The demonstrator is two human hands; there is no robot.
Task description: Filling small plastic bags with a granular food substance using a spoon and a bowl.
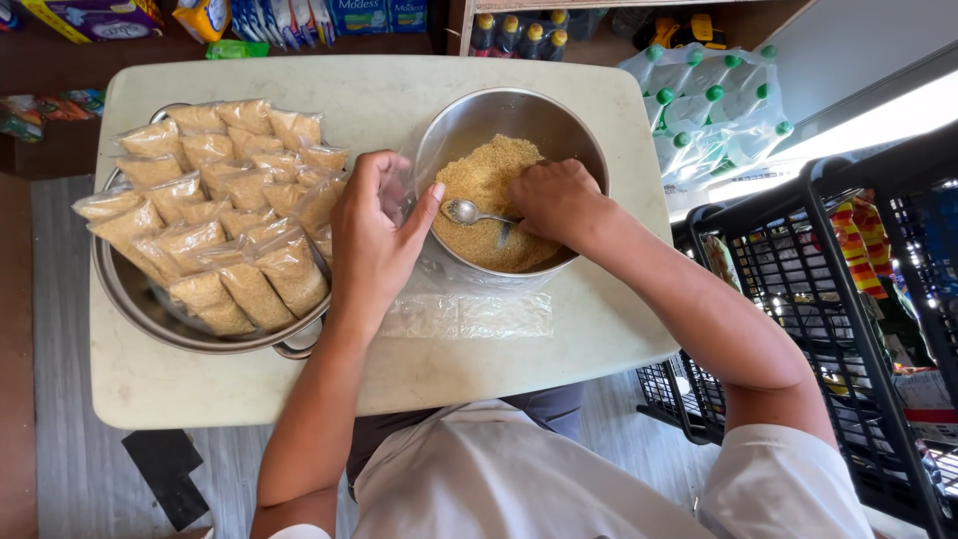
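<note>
The right hand [559,203] is closed around the handle of a metal spoon [477,214], whose bowl lies face up on a heap of golden-brown grains [489,190]. The grains fill the lower part of a round steel bowl [519,115] standing at the middle of a pale, round-cornered table [379,90]. The left hand [374,235] is at the bowl's left rim, its fingers curled and pinching a small clear plastic bag [397,190] at the mouth, thumb pointing toward the spoon. The two hands are apart, with the spoon's bowl between them.

Just below the bowl a flat stack of empty clear bags [469,314] lies on the tabletop. To the left sits a wide steel pan [130,289] with a loop handle, piled with many small sealed packets [215,210] of the same brown grains, set in overlapping rows.

Beyond the table's far edge, a dark shelf holds blue and white packages [329,15], a yellow pouch [200,15] and a purple and yellow box [95,15]. Dark bottles with yellow caps [519,35] stand further right. At the upper right, a clear wrap bundles pale bottles with green caps [714,110]. Black plastic crates [798,299] stand on the right, with striped red and yellow fabric [858,245] showing through the grid.
</note>
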